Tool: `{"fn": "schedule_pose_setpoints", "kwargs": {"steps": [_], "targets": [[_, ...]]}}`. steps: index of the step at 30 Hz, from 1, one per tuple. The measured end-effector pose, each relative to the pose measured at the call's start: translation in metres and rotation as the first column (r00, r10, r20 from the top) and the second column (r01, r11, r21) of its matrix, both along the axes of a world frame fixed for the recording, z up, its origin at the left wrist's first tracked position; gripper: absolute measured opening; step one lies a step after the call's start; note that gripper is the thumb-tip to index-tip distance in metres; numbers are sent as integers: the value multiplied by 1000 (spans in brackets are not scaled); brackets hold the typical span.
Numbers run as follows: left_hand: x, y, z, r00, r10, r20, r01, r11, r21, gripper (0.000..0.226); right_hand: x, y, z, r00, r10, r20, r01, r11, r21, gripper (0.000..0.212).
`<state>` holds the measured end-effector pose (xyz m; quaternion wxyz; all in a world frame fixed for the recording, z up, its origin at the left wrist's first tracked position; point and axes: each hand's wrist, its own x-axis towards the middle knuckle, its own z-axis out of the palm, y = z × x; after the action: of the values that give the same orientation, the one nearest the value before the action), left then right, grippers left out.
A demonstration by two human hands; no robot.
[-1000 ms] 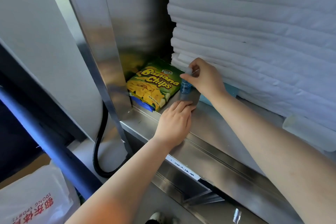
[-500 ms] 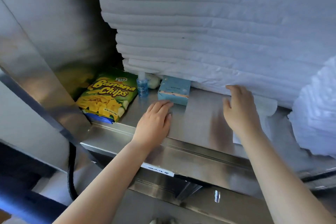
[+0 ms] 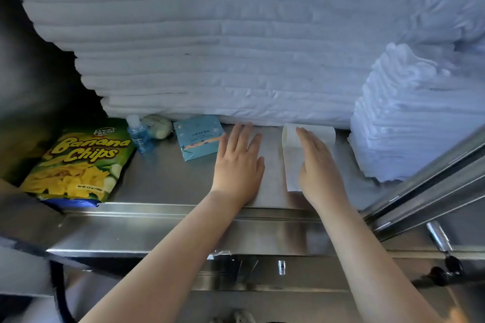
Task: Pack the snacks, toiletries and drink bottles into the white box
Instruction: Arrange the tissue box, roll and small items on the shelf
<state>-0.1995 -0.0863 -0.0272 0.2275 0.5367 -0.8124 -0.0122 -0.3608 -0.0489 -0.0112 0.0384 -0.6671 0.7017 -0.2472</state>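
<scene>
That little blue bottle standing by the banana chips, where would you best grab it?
Probably around the neck, just under the clear cap, coming from the front and above. The little blue bottle stands upright with its top free, while the banana chips bag crowds its left and a pale rounded pack sits behind it.

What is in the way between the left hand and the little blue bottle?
The light blue box lies on the steel shelf between them: the left hand rests flat to its right, the little blue bottle stands to its left. Nothing else visible is in the way.
</scene>
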Motion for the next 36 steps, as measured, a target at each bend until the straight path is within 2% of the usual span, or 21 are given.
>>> {"fn": "schedule_pose_setpoints", "kwargs": {"steps": [3, 12, 22, 25, 28, 32, 36], "targets": [[12, -6, -11, 994, 104, 35, -105, 994, 25, 58, -1, 1, 0, 999, -22, 35, 24, 999, -48, 65], [44, -5, -4, 993, -17, -114, 12, 999, -45, 27, -2, -6, -2, 998, -49, -26, 46, 993, -105, 57], [71, -11, 2, 982, -123, -141, 124, 992, -6, 20, -2, -4, -7, 996, -60, -63, 53, 993, -107, 57], [62, -9, 2, 981, -126, -151, 121, 992, -37, 22, -2, -2, -6, 996, -50, -68, 44, 995, -94, 58], [37, -6, 3, 965, -196, -173, 191, 981, -45, 31, -2, 3, -5, 999, -42, -35, 38, 995, -97, 57], [-1, -3, 4, 930, -262, -258, 284, 957, 52, 39, -1, 14, -2, 994, -98, 49, 106, 978, -178, 56], [-20, -3, 3, 910, -253, -329, 303, 946, 111, 37, -2, 16, -1, 995, -92, -24, 88, 988, -124, 61]]}}
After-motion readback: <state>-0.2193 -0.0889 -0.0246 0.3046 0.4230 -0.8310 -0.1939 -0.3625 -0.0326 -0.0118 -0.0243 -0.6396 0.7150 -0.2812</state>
